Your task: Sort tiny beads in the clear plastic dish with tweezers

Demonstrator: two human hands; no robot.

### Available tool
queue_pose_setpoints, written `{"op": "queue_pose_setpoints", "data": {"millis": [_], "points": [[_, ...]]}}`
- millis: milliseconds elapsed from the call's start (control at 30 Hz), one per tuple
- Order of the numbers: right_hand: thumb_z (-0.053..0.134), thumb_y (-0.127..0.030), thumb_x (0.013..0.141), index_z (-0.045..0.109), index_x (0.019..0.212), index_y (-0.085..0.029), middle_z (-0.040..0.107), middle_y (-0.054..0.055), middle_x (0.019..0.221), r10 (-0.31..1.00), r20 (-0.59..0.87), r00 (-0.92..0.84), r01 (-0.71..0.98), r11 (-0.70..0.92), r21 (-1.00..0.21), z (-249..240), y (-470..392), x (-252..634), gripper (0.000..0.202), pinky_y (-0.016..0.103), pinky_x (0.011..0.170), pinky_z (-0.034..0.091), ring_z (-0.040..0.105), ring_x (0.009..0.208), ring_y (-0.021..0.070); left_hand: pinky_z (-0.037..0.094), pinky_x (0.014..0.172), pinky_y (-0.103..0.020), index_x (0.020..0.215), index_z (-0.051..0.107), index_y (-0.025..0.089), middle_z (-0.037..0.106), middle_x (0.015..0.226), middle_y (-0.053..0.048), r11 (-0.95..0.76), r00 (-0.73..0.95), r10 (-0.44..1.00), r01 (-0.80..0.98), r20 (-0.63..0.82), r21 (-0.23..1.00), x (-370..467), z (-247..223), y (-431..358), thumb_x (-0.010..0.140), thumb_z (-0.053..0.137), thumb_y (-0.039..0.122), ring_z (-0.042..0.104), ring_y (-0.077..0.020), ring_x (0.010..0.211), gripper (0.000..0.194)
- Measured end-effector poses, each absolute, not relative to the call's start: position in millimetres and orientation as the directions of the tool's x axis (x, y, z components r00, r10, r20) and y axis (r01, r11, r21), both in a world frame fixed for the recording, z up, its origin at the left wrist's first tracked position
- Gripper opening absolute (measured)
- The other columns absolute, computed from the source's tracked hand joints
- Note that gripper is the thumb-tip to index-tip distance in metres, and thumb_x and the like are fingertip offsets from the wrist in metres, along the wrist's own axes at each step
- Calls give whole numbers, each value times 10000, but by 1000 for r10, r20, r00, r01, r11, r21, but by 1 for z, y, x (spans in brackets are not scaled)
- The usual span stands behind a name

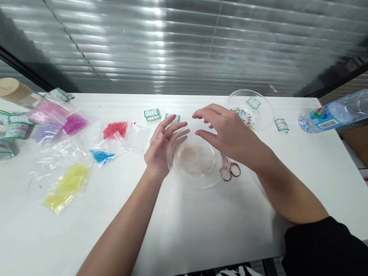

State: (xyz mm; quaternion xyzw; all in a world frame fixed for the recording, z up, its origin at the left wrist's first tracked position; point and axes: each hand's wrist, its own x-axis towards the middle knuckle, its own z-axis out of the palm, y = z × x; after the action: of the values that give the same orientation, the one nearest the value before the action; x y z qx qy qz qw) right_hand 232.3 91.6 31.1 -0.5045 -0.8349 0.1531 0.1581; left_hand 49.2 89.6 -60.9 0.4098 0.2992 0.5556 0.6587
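So both hands are up over a white table (192, 238), with a clear plastic bowl (198, 160) sitting just below the fingers and between the two wrists. Left hand (157, 153) is open, fingers fanned out toward the right one, right at the bowl's left edge. Can't tell if it's actually touching the rim. Right hand (225, 127) is kinda half curled, thumb and fingers parted with a gap between, over the bowl's far right side. If there's anything super thin in those fingers, I can't make it out.

Scissors (235, 170) with orange handles are under the right hand, nearer the person, one loop overlapping the bowl's edge. Just past the right knuckles there's a clear dish (269, 120) with mixed-color beads (246, 118), and a water bottle (326, 117) lies on its side way further right.

Off the left fingertips, going left: a bag of red beads (115, 130), a blue one (102, 156) a bit nearer, then a yellow bag (68, 185) closer to the person. Pink bag (47, 111) is way out by a wooden-topped jar (12, 90).
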Motion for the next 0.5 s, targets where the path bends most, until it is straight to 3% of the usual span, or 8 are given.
{"op": "queue_pose_setpoints", "data": {"millis": [233,500], "points": [[550,-96,892,613,1135,-184,639,91,1145,864,171,-475,756,499,-424,37,89,239,266,377,873,484,611,1033,242,447,1061,-469,1242,596,196,699,1167,-116,97,195,981,-589,24,803,52,-60,88,800,598,520,620,-298,1169,548],[552,-51,877,679,929,-162,698,52,915,867,66,-494,787,479,-388,48,85,246,176,314,750,441,624,784,183,392,1106,-455,1219,627,182,703,1155,-113,117,223,975,-602,25,789,54,-61,88,778,636,430,610,-291,1173,506]]}}
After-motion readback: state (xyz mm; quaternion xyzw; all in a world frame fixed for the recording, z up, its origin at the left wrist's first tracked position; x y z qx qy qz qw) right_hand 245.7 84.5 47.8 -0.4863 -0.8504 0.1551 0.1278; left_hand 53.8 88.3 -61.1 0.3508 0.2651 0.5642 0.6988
